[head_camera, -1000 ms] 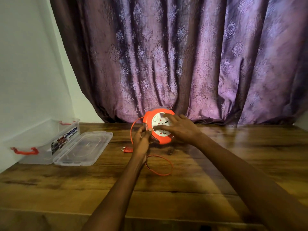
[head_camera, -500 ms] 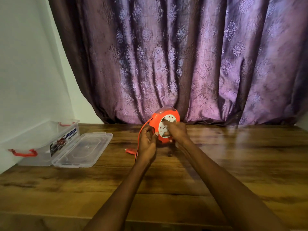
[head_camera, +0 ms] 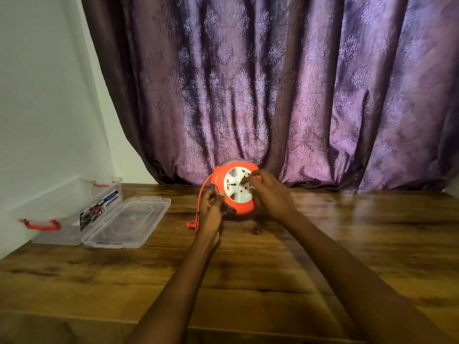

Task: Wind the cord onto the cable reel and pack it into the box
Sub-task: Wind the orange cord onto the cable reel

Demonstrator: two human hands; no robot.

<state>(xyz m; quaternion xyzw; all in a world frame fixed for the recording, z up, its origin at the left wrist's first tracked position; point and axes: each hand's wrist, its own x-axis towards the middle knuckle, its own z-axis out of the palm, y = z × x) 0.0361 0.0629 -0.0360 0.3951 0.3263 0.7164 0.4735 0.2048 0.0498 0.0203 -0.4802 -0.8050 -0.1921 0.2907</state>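
Clearly the winding is not finished: the orange cable reel [head_camera: 236, 191] is held upright just above the wooden table [head_camera: 273, 269], in front of the purple curtain [head_camera: 273, 95], with its white socket face turned toward the person. A short run of orange cord [head_camera: 202, 197] drops from the reel's left edge past the left hand, and its tail lies on the table just left of that wrist.

What could go wrong, as I judge it: if the cord is fed slack or off to one side, it may ride over the rim instead of settling into the groove. The loose tail could also whip or snag on the table as it is drawn in. A weak hold on the left might let the whole reel turn rather than only its face.

The left hand [head_camera: 211, 209] is curled at the reel's lower left edge, thumb and fingers closed around the cord where it enters the reel. The right hand [head_camera: 270, 194] lies against the reel's right side, its fingertips [head_camera: 248, 178] bent onto the white face, apparently gripping something there to crank it; blur hides exactly what.

The clear plastic box [head_camera: 69, 209] stands open at the far left by the wall, its lid [head_camera: 126, 222] flat beside it, well apart from the reel.
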